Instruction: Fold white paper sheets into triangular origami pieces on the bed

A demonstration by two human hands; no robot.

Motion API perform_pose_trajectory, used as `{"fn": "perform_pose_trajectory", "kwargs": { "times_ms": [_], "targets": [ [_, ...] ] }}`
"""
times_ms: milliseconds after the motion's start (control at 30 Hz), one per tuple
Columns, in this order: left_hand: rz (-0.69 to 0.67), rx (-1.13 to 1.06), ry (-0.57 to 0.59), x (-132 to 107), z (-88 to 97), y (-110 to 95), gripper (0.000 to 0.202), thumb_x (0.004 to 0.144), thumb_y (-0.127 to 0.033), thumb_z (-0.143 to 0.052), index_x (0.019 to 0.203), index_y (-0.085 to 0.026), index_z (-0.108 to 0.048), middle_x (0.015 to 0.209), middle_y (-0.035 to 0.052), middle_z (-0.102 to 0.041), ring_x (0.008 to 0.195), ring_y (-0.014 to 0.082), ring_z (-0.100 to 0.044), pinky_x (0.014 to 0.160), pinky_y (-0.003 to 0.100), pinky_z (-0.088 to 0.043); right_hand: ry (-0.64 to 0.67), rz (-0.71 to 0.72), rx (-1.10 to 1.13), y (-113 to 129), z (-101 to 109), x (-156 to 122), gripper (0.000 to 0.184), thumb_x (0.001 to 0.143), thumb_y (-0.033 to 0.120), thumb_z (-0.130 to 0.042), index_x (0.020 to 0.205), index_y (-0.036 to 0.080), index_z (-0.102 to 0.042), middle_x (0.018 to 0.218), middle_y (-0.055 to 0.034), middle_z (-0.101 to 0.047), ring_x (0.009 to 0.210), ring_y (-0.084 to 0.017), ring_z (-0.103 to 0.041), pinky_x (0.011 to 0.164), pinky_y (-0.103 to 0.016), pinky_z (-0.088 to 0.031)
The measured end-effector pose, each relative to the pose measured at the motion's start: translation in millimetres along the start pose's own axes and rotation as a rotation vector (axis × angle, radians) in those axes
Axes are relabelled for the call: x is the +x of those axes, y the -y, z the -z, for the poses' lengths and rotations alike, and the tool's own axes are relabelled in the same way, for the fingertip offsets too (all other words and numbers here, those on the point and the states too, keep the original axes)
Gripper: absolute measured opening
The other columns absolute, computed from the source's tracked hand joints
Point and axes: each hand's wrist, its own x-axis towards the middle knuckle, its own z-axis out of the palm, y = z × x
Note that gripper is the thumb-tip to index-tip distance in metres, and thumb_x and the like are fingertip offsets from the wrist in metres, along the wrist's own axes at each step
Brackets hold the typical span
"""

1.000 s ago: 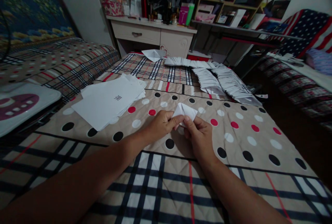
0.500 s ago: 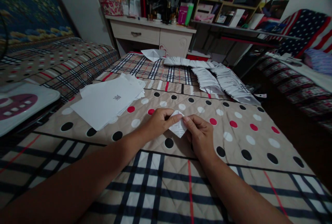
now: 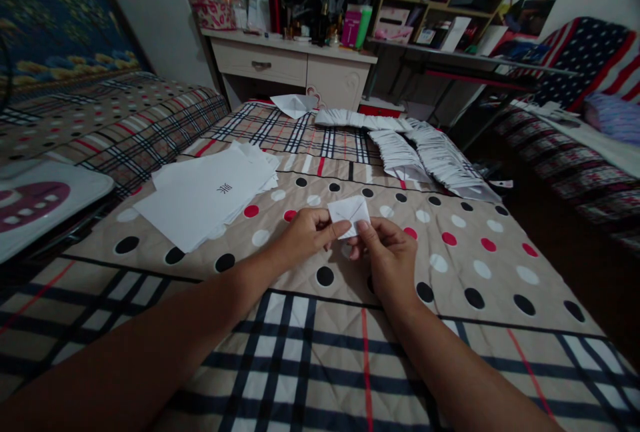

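Note:
A small folded white paper piece (image 3: 350, 211) is held just above the dotted bed cover (image 3: 480, 265) by both hands. My left hand (image 3: 306, 237) pinches its left lower edge with thumb and fingers closed. My right hand (image 3: 387, 260) pinches its lower right edge, fingers curled. The paper stands upright with creases showing. A loose stack of flat white sheets (image 3: 205, 193) lies to the left of my hands.
Long overlapping rows of folded white paper pieces (image 3: 425, 152) lie across the far part of the bed. A single larger folded paper (image 3: 295, 105) sits at the far edge. A dresser (image 3: 290, 69) and cluttered shelves (image 3: 440, 15) stand behind; a patterned tray (image 3: 40, 202) lies left.
Both hands turned the folded paper: it pointed up a second ago, dropped low between the fingers, and now stands raised as a small flat square shape.

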Motion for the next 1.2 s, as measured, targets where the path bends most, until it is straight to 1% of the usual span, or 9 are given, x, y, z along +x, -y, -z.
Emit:
{"fn": "perform_pose_trajectory", "kwargs": {
  "times_ms": [100,267,433,633,833,900,1000,1100,1200],
  "targets": [
    [0.023,0.044,0.042,1,0.8,1,0.039,0.083,-0.05,-0.054,0.069,-0.014,-0.058,0.048,-0.0041,-0.049,0.039,0.0068,-0.041,0.041,0.019,-0.031,-0.014,-0.028,0.038,-1,0,2,0.025,0.082,0.042,-0.067,0.075,0.018,-0.065,0.061,-0.0006,-0.067,0.044,-0.011,-0.055,0.045,-0.024,-0.045],
    [-0.083,0.214,-0.065,3,3.7,3,0.029,0.083,-0.036,-0.054,0.062,-0.015,-0.056,0.053,-0.0026,-0.053,0.05,0.0092,-0.047,0.049,0.021,-0.034,0.05,-0.092,0.081,-4,1,2,0.027,0.081,0.044,-0.066,0.074,0.018,-0.064,0.062,-0.0012,-0.067,0.046,-0.011,-0.055,0.046,-0.024,-0.045],
    [-0.106,0.257,-0.057,4,2.8,4,0.037,0.088,-0.04,-0.045,0.06,-0.017,-0.051,0.053,-0.002,-0.052,0.052,0.0108,-0.048,0.051,0.023,-0.034,0.029,-0.094,0.115,-7,3,4,0.028,0.084,0.047,-0.063,0.074,0.02,-0.062,0.054,0.003,-0.056,0.044,-0.01,-0.05,0.041,-0.022,-0.037],
    [-0.036,0.15,-0.03,2,1.7,7,0.044,0.091,-0.05,-0.039,0.064,-0.018,-0.049,0.047,-0.005,-0.045,0.041,0.0087,-0.041,0.046,0.022,-0.032,0.032,-0.128,0.208,-9,2,4,0.034,0.086,0.05,-0.058,0.07,0.02,-0.06,0.056,0.0019,-0.055,0.046,-0.011,-0.051,0.043,-0.023,-0.041],
    [-0.024,0.109,-0.008,1,2.8,6,0.044,0.089,-0.053,-0.047,0.066,-0.016,-0.051,0.048,-0.0057,-0.045,0.041,0.0067,-0.041,0.043,0.02,-0.032,-0.02,-0.139,0.2,-5,1,4,0.022,0.078,0.041,-0.069,0.079,0.02,-0.065,0.063,0.0027,-0.055,0.049,-0.009,-0.046,0.043,-0.021,-0.044],
    [-0.007,0.046,-0.009,1,2.1,5,0.043,0.087,-0.054,-0.049,0.068,-0.016,-0.051,0.05,-0.0056,-0.047,0.04,0.0063,-0.043,0.041,0.018,-0.033,-0.059,-0.132,0.196,-5,1,5,0.02,0.076,0.038,-0.072,0.079,0.019,-0.065,0.065,0.0024,-0.058,0.049,-0.009,-0.048,0.045,-0.022,-0.048],
    [0.021,-0.059,-0.001,3,-0.1,5,0.037,0.081,-0.052,-0.059,0.074,-0.016,-0.053,0.059,-0.0025,-0.058,0.042,0.0063,-0.049,0.041,0.017,-0.038,-0.094,-0.127,0.217,-8,1,7,0.02,0.073,0.036,-0.074,0.079,0.02,-0.063,0.069,0.0019,-0.063,0.052,-0.012,-0.055,0.05,-0.026,-0.051],
    [0.003,-0.115,-0.07,5,-1.8,8,0.03,0.076,-0.043,-0.066,0.081,-0.015,-0.058,0.067,0.0003,-0.064,0.047,0.0079,-0.055,0.045,0.018,-0.043,-0.081,-0.145,0.194,-11,1,9,0.021,0.071,0.033,-0.074,0.079,0.02,-0.06,0.068,0.0021,-0.065,0.053,-0.013,-0.058,0.051,-0.025,-0.05],
    [-0.103,-0.083,-0.257,7,-1.1,11,0.022,0.074,-0.034,-0.069,0.08,-0.014,-0.062,0.067,0.0004,-0.064,0.055,0.0105,-0.059,0.051,0.02,-0.047,0.03,-0.148,0.091,-12,-1,9,0.019,0.069,0.028,-0.075,0.076,0.019,-0.061,0.069,0.0007,-0.067,0.058,-0.014,-0.06,0.054,-0.025,-0.048]
  ]
}}
